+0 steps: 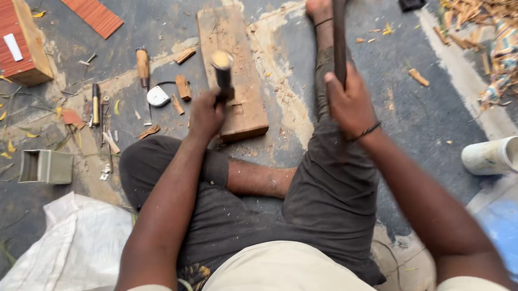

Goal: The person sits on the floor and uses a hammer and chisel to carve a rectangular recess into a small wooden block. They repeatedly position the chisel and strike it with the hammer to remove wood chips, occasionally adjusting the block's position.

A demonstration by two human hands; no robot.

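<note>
Worn brown wooden plank [230, 72] lies flat on grey concrete floor [159, 13], centre far, just beyond the seated person's knees. Left of it: white round tape measure [157, 97], wooden-handled chisel [143, 66], small wood offcuts. Far left, red ribbed wooden block [11, 34] bearing a white rectangular label. White plastic cup [501, 155] on its side, right. Left hand [205, 115] clamped on a dark round-handled chisel [223, 71] standing on the plank; right hand [348, 103] fisted around a dark long mallet handle [338, 30].

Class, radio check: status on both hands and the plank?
Left hand grips chisel upright on wooden plank. Right hand holds raised mallet. Loose tools lie left of plank; nothing blocking.
</note>
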